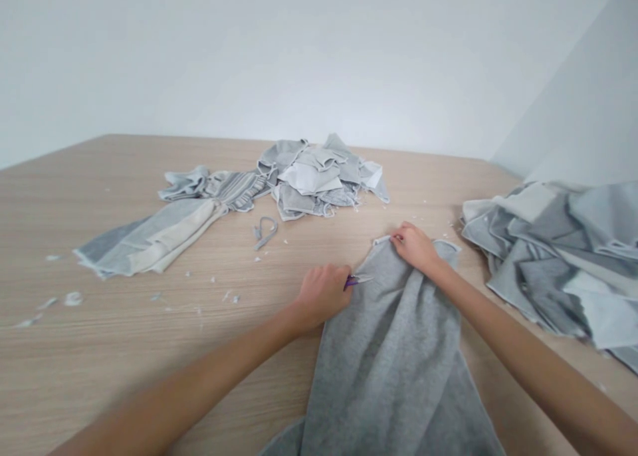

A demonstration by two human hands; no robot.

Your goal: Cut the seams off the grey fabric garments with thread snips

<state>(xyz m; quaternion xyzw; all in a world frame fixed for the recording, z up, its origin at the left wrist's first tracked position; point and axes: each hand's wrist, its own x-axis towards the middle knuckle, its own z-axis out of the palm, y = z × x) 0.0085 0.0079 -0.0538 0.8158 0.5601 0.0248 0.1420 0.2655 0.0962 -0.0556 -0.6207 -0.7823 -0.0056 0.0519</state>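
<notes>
A grey piece of fabric (383, 363) with a pale stitched edge lies spread on the table in front of me, running down past the lower border of the view. My right hand (413, 244) pinches its far edge between thumb and fingers. At the fabric's left side, my left hand (326, 295) is closed around small purple-handled thread snips (357, 280). Their metal blades point right, over the cloth. My palm and fingers hide most of the handle.
Grey and white fabric pieces form a heap (314, 173) at the back. Folded pieces (149, 240) lie to the left, and a larger pile (563, 256) stands at right. A fabric strip (266, 232) and lint scraps (73, 299) dot the wooden table (124, 349). A white wall (279, 50) rises behind.
</notes>
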